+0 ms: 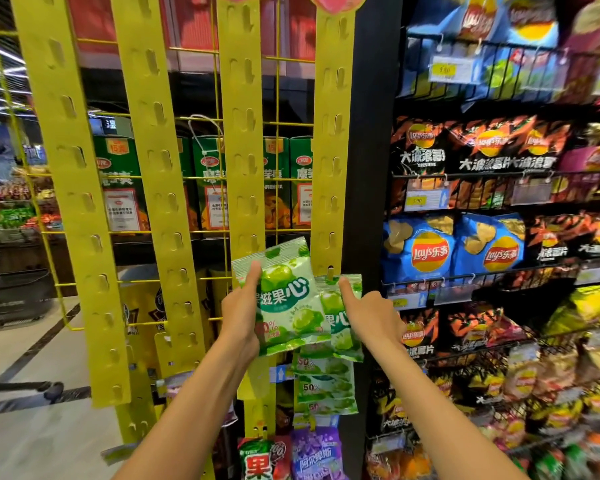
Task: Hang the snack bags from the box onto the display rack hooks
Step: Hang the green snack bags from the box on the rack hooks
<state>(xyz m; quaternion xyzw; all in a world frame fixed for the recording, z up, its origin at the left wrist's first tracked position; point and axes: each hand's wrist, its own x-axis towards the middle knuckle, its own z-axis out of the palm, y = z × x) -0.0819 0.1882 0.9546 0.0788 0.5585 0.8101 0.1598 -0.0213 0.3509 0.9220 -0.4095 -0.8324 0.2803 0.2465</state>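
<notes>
My left hand [240,317] grips a green-and-white snack bag [284,296] by its left edge, thumb on the front, and holds it up in front of the yellow hanging strips. My right hand [364,315] presses its thumb on the top of a second green bag [342,323] that hangs on a hook of the rightmost yellow strip [333,168]. Below it, more green bags [326,382] hang on the same strip. The box is not in view.
Three more yellow strips [153,168] with bare hooks hang on a yellow wire grid to the left. Purple and red snack bags [312,455] hang at the bottom. Shelves of chip bags [492,254] fill the right side. Aisle floor lies at the lower left.
</notes>
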